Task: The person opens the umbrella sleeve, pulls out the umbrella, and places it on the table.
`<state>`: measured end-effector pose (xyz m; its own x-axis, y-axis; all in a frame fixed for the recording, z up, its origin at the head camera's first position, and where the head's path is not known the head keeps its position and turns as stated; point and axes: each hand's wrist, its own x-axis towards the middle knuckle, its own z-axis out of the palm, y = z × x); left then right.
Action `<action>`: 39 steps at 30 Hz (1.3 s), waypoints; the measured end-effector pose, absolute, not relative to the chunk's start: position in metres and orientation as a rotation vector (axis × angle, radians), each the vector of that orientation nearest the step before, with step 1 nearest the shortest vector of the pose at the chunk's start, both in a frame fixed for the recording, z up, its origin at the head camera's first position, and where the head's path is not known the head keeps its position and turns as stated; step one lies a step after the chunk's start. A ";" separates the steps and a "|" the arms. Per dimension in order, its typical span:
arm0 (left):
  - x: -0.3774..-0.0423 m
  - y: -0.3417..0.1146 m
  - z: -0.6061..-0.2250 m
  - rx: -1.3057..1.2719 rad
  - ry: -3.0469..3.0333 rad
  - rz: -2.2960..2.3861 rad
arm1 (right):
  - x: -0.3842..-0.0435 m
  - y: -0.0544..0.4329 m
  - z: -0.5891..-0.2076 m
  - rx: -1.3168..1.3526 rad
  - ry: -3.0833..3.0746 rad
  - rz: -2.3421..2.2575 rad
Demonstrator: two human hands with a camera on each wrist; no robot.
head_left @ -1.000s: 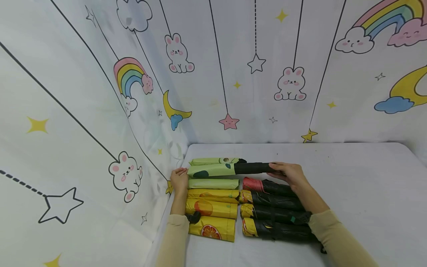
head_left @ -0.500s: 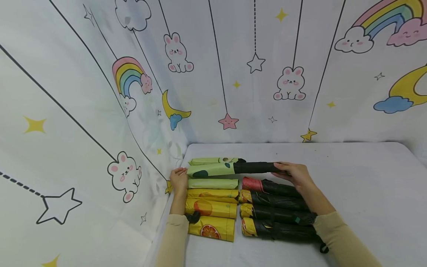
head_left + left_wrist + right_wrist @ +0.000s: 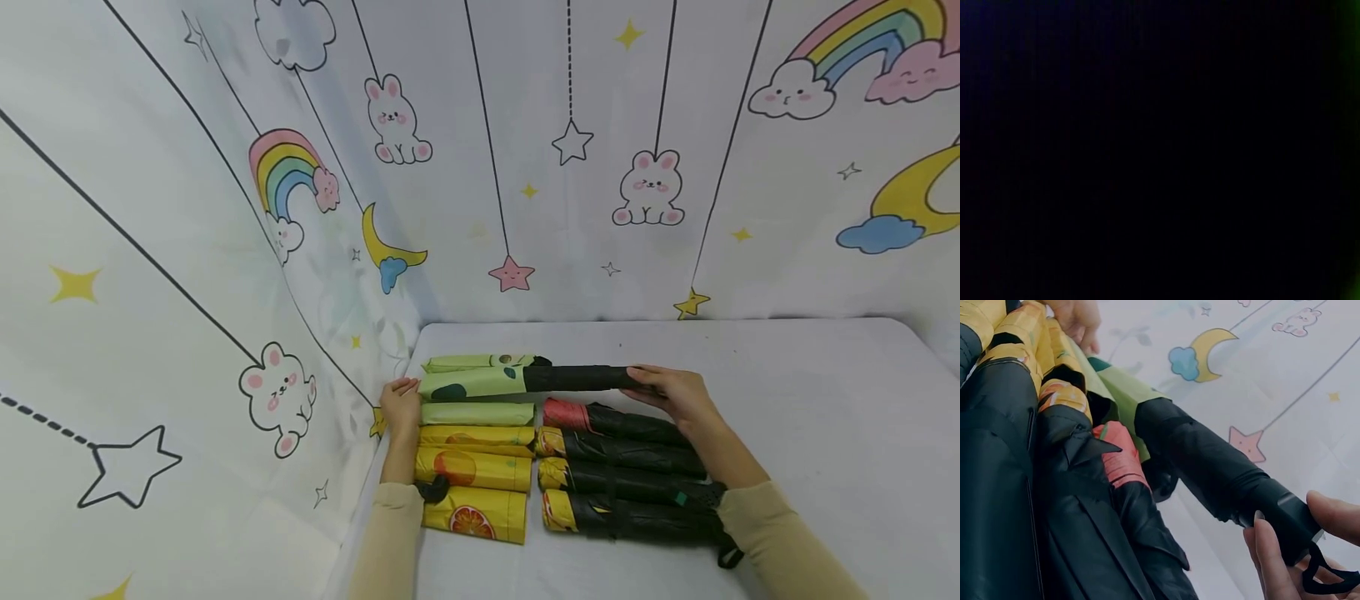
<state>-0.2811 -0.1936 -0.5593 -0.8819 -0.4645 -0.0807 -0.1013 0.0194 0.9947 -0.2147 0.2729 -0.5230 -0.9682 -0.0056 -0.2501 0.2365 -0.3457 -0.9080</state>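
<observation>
My right hand (image 3: 678, 396) grips the handle end of a folded black umbrella (image 3: 573, 378). Its other end sits inside a light green sleeve (image 3: 480, 382) with dark green spots. At the sleeve's left end, my left hand (image 3: 402, 407) holds it with curled fingers. The right wrist view shows thumb and fingers around the handle (image 3: 1288, 519), with a black strap loop (image 3: 1325, 581) hanging from it. Both pieces are held above a flat green sleeve (image 3: 480, 413) and a red-tipped folded umbrella (image 3: 566, 413). The left wrist view is almost wholly black.
Yellow orange-print sleeves (image 3: 480, 472) lie in a column on the left, nearer me. To their right lie folded black umbrellas with yellow ends (image 3: 630, 475). Another green sleeve (image 3: 461, 363) lies at the back. White printed cloth (image 3: 465, 208) rises behind and left of the table (image 3: 810, 433).
My right hand has moved a little rightward, drawing the umbrella farther out of the green sleeve, so more black shows. My left hand stays at the sleeve's left end.
</observation>
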 end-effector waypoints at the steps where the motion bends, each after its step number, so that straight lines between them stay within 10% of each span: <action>1: -0.281 -0.194 -0.559 0.584 -2.027 -1.940 | -0.214 0.274 -0.523 0.296 1.694 -2.446; 39: -0.283 -0.193 -0.561 0.599 -2.008 -1.928 | -0.192 0.314 -0.523 0.273 1.654 -2.464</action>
<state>-0.2826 -0.1932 -0.5610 -0.8703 -0.4870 -0.0740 -0.0937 0.0163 0.9955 -0.1921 0.3139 -0.5230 -0.9704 -0.0318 -0.2395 0.2338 -0.3747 -0.8972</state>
